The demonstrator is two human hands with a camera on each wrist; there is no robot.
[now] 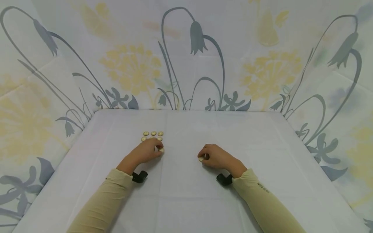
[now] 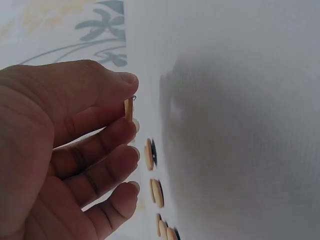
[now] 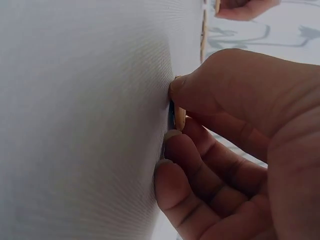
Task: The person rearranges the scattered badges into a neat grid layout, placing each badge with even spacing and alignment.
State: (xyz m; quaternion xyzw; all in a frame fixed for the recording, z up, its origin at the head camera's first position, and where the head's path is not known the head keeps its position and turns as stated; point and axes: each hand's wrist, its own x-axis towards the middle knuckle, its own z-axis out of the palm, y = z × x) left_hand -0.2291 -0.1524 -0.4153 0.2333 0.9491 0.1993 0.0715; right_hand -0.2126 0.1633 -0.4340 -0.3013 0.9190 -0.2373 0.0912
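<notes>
My left hand (image 1: 144, 151) pinches a small round wooden disc (image 1: 162, 150) between thumb and fingertips. In the left wrist view that disc (image 2: 128, 109) is seen edge-on, raised off the white tabletop. Just beyond this hand lie two short rows of similar discs (image 1: 153, 133), the nearer row partly hidden by the fingers. To the right, my right hand (image 1: 217, 157) grips another disc (image 1: 201, 159) low at the tabletop. The right wrist view shows this disc (image 3: 180, 117) on edge between thumb and fingers, with the fingertips right at the cloth.
A white cloth with fold creases covers the table (image 1: 180, 181). Flower-printed sheets (image 1: 244, 77) rise along the back and both sides. Dark wrist-worn devices (image 1: 224, 179) sit at both cuffs, below light green sleeves.
</notes>
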